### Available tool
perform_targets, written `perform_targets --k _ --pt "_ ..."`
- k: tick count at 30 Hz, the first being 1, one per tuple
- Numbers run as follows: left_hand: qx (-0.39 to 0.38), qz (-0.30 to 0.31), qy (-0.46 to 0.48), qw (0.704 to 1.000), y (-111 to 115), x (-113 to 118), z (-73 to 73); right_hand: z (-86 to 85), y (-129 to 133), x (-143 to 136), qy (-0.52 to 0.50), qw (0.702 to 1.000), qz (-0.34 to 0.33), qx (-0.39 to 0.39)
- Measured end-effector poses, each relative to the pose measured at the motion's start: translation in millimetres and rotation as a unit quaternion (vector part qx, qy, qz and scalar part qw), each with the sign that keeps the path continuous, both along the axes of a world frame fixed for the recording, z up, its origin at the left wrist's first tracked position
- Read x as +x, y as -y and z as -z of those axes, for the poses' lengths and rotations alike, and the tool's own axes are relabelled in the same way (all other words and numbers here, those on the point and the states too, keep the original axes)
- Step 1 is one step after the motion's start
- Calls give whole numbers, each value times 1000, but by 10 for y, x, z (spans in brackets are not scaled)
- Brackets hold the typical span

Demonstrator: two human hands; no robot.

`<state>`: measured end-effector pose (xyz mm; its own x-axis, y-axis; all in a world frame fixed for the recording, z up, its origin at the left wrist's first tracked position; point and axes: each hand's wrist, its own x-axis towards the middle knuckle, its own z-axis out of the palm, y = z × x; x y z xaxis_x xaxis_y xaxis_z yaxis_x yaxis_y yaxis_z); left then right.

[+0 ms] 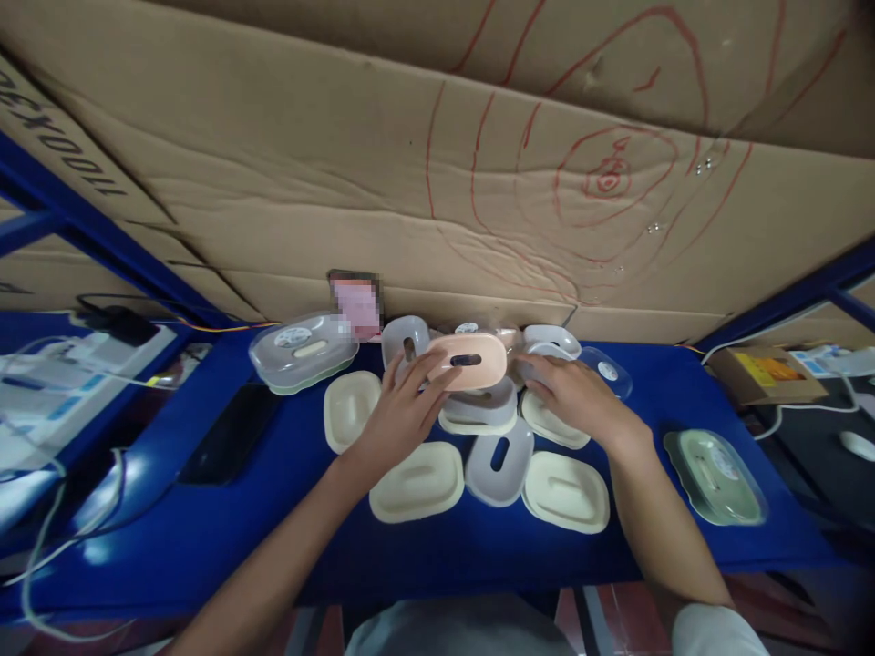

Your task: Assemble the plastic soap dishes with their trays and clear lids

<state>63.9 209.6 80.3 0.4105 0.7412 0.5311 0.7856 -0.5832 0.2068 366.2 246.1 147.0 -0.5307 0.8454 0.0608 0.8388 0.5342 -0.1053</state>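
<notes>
A peach oval tray with a slot [487, 353] sits tilted over grey pieces at the middle of the table. My left hand [414, 396] has its fingers over the tray's left end and grips it there. My right hand [571, 392] is just right of the peach tray, fingers bent at grey pieces; what they hold is hidden. Below the peach tray is a grey slotted tray [488, 405] on a cream one. Another grey slotted tray [482, 469] lies nearer, between two cream oval trays, one left [418, 483] and one right [567, 492].
Clear-lidded oval boxes stand at left [304, 353] and right [723, 478] on the blue table [239, 547]. A black phone [229, 435] lies at left. Cardboard [307, 164] walls the back. Cables and a power strip [96, 383] are at far left.
</notes>
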Motion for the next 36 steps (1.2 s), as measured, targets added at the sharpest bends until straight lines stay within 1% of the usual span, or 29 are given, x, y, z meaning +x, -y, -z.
perform_targets --k 3,5,6,7,9,11,14,16,18,20,23,26,28,29,30,31,33,34,36 --pt "8 -20 8 1000 491 -163 88 -41 0 -3 15 1000 17 0" --pt "-38 -7 -27 999 853 -246 193 -104 28 -63 27 999 24 20" --pt "-62 -7 -50 997 1017 -270 255 -133 53 -114 25 999 15 29" --pt "-70 -9 -62 996 1159 -282 317 -152 88 -181 17 999 -5 34" --pt "-77 -6 -64 995 1361 -280 420 -131 192 -360 -10 997 -72 28" --pt "-73 -9 -25 997 1454 -264 463 -16 339 -582 -39 987 -155 16" --pt "-48 -32 54 997 1460 -258 409 225 578 -883 -56 960 -275 -11" --pt "-19 -36 87 995 1428 -271 329 312 683 -984 -66 947 -313 -37" --pt "13 -26 108 994 1385 -279 241 295 720 -989 -98 943 -309 -71" --pt "51 -23 123 991 1325 -253 158 216 707 -938 -136 941 -293 -103" --pt "80 -33 140 986 1209 -121 68 135 660 -872 -146 941 -277 -128" --pt "80 -31 144 986 1126 47 66 171 648 -889 -123 947 -264 -134" --pt "79 -29 144 986 1125 88 116 208 665 -914 -100 954 -254 -127" --pt "77 -39 150 985 1136 73 150 214 675 -914 -90 956 -251 -121" --pt "72 -61 161 983 1149 38 186 205 679 -902 -86 957 -251 -114" --pt "65 -97 171 978 1157 -14 224 184 673 -875 -91 958 -253 -104" --pt "42 -194 166 966 1138 -134 303 114 614 -776 -120 957 -254 -75" --pt "22 -241 143 960 1110 -188 347 77 554 -708 -140 958 -245 -53" --pt "-23 -300 69 951 1036 -269 451 32 374 -556 -170 964 -204 -4"
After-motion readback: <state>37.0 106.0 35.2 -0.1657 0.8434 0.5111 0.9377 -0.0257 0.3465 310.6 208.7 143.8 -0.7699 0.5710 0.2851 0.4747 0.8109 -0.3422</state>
